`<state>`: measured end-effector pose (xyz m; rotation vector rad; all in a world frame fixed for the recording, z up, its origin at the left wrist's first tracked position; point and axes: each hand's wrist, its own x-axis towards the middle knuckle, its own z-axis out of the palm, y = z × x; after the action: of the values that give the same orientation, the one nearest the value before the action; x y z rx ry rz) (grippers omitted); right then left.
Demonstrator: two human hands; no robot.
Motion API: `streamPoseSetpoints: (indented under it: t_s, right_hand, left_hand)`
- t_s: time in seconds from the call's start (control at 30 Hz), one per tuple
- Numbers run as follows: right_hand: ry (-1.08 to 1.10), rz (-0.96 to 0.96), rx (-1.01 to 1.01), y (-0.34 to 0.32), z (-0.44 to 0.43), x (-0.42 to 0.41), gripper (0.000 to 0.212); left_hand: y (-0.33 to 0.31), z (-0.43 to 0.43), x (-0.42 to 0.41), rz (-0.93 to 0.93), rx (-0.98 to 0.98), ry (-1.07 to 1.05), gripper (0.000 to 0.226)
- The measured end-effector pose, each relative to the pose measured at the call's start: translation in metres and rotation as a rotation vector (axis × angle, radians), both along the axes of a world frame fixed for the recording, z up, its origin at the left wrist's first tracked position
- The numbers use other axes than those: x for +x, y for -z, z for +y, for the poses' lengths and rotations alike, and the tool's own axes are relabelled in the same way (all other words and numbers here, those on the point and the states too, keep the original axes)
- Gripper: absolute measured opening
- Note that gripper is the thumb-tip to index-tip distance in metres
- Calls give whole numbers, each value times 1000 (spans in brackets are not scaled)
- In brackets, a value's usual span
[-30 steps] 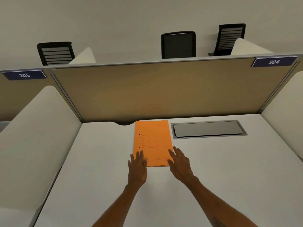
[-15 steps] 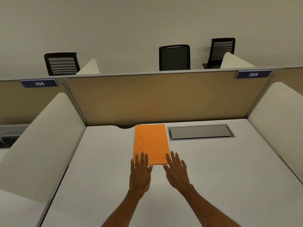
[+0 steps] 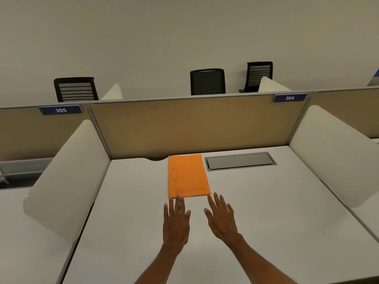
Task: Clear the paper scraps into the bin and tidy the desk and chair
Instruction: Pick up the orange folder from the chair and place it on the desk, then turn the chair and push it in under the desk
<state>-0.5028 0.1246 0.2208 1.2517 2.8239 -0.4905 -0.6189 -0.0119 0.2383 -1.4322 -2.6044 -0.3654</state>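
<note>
An orange folder lies flat on the white desk, its far edge against the tan back partition. My left hand is flat and open just below the folder's near edge, its fingertips at that edge. My right hand is open beside it, fingers spread, just clear of the folder's near right corner. Neither hand holds anything. I see no paper scraps and no bin.
A grey cable hatch is set in the desk right of the folder. White side dividers flank the desk. The tan partition carries labels 305 and 304. Three black chairs stand beyond it.
Both hands have drawn back toward me off the folder's near edge. The view has pulled back and tilted up, showing more wall. The folder stays where it was.
</note>
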Motion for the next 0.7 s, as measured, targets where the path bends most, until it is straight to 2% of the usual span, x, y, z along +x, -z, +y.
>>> streamPoseSetpoints:
  t_s: [0.07,0.17,0.27,0.33,0.43,0.57,0.7]
  right_hand:
    - [13,11,4,-5,-19,12,59]
    - [31,15,14,-12,-43,27,59]
    - [45,12,27,-20,-68,42,59]
    - [53,11,38,-23,-84,53,59]
    - [62,4,45,-29,-107,71,59]
    - [66,5,49,-36,-129,91,59]
    - [68,3,47,-42,-146,111,60]
  left_hand:
    - [-2,-16,9,-11,-3,37,93]
    - [-10,-36,22,4,50,9,85]
    - [-17,-59,37,-118,-53,18,63]
    - [-23,-73,48,-131,-68,33,56]
    - [-18,-95,66,-38,-3,16,57]
    - [-25,-118,86,-18,21,10,80]
    - [-32,-137,101,36,57,-20,61]
